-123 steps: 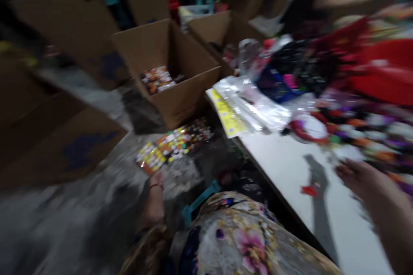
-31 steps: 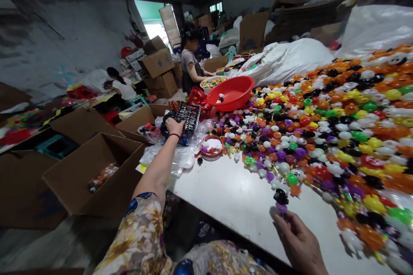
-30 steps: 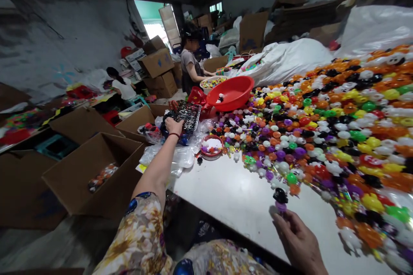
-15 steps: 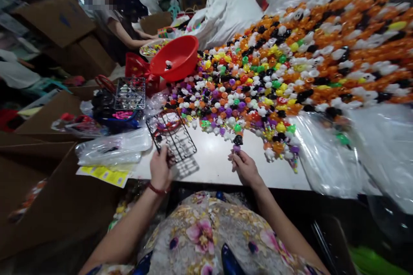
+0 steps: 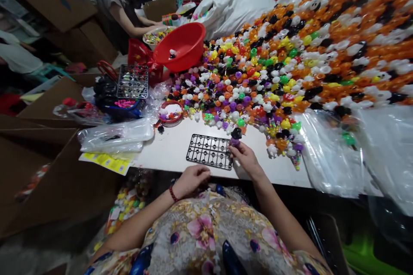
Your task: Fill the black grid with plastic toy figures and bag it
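Note:
A black plastic grid frame (image 5: 209, 151) lies flat on the white table in front of me. My left hand (image 5: 192, 180) is by the table's front edge, just below the frame and apart from it. Its fingers are curled together, and whatever they may hold is hidden. Beside the frame's right edge, my right hand (image 5: 245, 159) pinches a small plastic figure (image 5: 235, 136) with a black top and a purple lower part. Beyond it spreads a heap of small colourful plastic figures (image 5: 232, 94); one small black piece (image 5: 160, 129) lies loose at the left.
A red bowl (image 5: 180, 47) stands behind a small red basket (image 5: 170, 121). Clear plastic bags (image 5: 116, 135) lie at the left, more bags (image 5: 329, 150) at the right. Another grid (image 5: 132, 81) sits on a blue container. Across the table a person (image 5: 119, 13) works.
My left hand has let go of the black grid frame and drawn back towards the table edge. The frame now lies flat, further right. My right hand still holds the small figure.

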